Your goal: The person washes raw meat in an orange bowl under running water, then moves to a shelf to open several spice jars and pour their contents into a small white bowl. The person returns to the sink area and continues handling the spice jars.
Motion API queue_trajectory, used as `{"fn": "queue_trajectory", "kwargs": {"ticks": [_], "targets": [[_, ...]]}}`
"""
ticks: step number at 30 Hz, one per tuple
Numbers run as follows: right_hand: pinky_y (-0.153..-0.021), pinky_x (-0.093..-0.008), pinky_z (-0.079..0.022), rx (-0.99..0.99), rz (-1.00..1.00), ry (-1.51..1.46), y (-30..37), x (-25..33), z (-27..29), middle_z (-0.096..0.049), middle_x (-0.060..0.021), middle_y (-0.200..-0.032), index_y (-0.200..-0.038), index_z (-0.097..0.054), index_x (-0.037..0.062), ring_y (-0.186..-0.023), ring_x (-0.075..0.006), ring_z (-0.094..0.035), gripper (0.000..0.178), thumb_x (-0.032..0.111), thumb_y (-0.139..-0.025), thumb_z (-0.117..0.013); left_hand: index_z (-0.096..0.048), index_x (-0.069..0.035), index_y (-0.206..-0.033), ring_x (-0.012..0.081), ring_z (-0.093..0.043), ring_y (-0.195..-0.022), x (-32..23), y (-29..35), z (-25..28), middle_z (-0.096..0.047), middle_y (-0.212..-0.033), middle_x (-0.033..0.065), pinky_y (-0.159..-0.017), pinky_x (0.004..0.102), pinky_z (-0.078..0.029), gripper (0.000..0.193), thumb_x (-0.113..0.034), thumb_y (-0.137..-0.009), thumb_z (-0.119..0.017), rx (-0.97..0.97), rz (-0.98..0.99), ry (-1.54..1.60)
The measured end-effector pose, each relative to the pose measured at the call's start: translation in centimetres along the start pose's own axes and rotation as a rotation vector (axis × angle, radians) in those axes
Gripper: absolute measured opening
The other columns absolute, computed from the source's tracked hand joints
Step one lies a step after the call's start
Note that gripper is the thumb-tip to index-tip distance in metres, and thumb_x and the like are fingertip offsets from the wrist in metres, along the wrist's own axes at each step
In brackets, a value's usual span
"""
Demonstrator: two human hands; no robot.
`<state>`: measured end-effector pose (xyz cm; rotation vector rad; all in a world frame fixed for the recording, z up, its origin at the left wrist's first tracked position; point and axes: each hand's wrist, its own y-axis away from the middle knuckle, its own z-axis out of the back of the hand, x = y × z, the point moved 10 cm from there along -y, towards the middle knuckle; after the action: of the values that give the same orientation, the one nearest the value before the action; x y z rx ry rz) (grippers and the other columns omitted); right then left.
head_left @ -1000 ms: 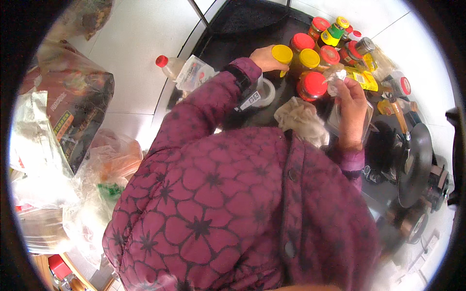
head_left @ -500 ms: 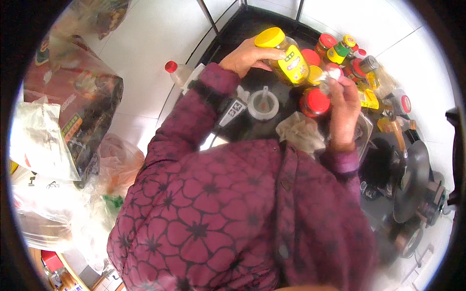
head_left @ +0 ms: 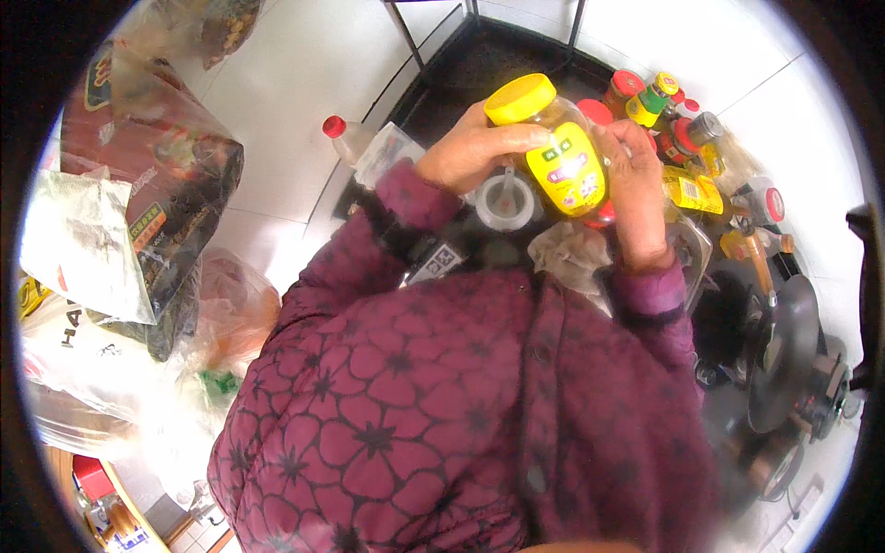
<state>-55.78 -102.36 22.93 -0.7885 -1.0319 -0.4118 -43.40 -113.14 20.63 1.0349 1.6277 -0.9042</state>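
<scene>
My left hand (head_left: 470, 152) is wrapped round a clear jar with a yellow screw lid (head_left: 521, 98) and a yellow label, thumb on its front. The jar is held in the air, tilted, above a dark countertop. My right hand (head_left: 634, 180) is closed against the jar's right side, its fingers bent together. Only a speck of the crumpled white tissue (head_left: 606, 161) shows at its fingertips. Below the jar are a white mortar-like bowl with a stick in it (head_left: 504, 202) and a crumpled pale cloth (head_left: 570, 254). A red-lidded jar (head_left: 604, 215) is mostly hidden behind my right hand.
Several jars and bottles (head_left: 678, 136) crowd the back right corner. A black wok (head_left: 784, 355) leans at the right. A red-capped bottle (head_left: 348, 138) stands at the left edge of the counter. Plastic bags (head_left: 235, 304) and a dark red sack (head_left: 147, 175) fill the left side.
The jar has come lower and nearer in my left hand, its label turned more toward me. My right hand has moved left and now meets the jar; the white tissue is mostly hidden.
</scene>
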Motion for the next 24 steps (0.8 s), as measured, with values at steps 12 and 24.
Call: {"fn": "queue_trajectory", "kwargs": {"ticks": [12, 24], "targets": [[-0.061, -0.0231, -0.043, -0.064, -0.104, -0.199, 1.8, -0.5, 0.2, -0.058, 0.0036, -0.078, -0.092, -0.062, 0.0046, -0.068, -0.0059, -0.05, 0.013, 0.017, -0.096, -0.064, -0.052, -0.007, -0.131, 0.0177, -0.063, -0.106, 3.6, 0.5, -1.9, -0.064, -0.117, 0.0053, -0.094, 0.0354, -0.05, 0.045, -0.029, -0.094, -0.063, -0.024, 0.161, 0.317], [-0.109, -0.0433, -0.038, 0.534, 0.528, 0.183, 3.5, 8.7, -4.3, -0.061, -0.0156, -0.13, -0.122, -0.062, 0.0051, -0.125, -0.0373, -0.053, 0.029, 0.02, -0.097, -0.055, -0.059, 0.0, -0.117, 0.0184, -0.068, -0.091, 0.4, 2.1, -3.5, -0.069, -0.1, 0.0136, -0.083, 0.0329, -0.053, 0.067, -0.027, -0.064, -0.088, 0.079, -0.195, -0.586]]}}
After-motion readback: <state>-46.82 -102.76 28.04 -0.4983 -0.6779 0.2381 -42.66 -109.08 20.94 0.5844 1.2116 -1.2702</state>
